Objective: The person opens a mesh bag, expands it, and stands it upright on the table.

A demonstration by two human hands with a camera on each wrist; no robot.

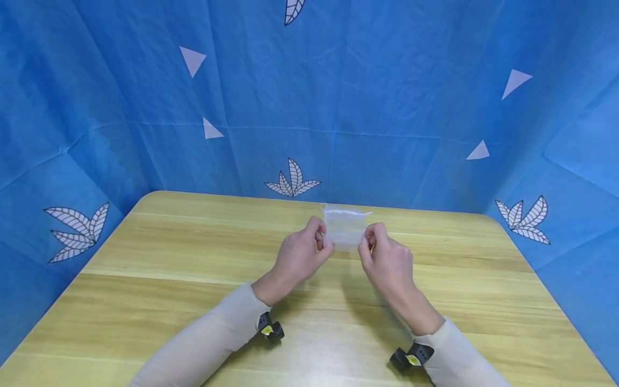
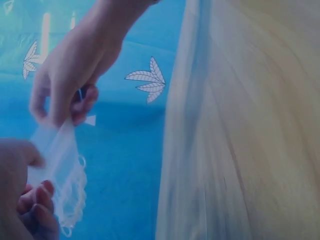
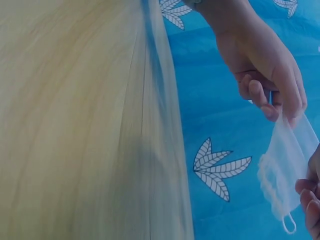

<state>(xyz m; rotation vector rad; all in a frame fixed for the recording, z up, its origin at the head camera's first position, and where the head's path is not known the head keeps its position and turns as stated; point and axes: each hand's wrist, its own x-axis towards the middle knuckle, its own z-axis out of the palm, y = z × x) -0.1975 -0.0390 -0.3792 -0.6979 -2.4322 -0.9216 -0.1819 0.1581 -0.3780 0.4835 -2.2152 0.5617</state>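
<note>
A small white, see-through drawstring pouch [image 1: 344, 228] is stretched between both hands near the far side of the table. My left hand [image 1: 301, 253] pinches its left lower corner between thumb and fingers. At the right lower corner, my right hand [image 1: 390, 263] grips it the same way. The gathered edge with its white cord [image 1: 344, 211] points away from me. A cord loop [image 3: 289, 223] hangs from that edge in the right wrist view. In the left wrist view, the pouch [image 2: 62, 155] shows between both hands. The fingertips cover its corners.
Beneath the hands is a light wood-grain table [image 1: 193, 242] with rounded far corners. A blue curtain [image 1: 338, 97] with leaf and triangle prints hangs around its back and sides. Each wrist wears a strapped black camera [image 1: 275, 330].
</note>
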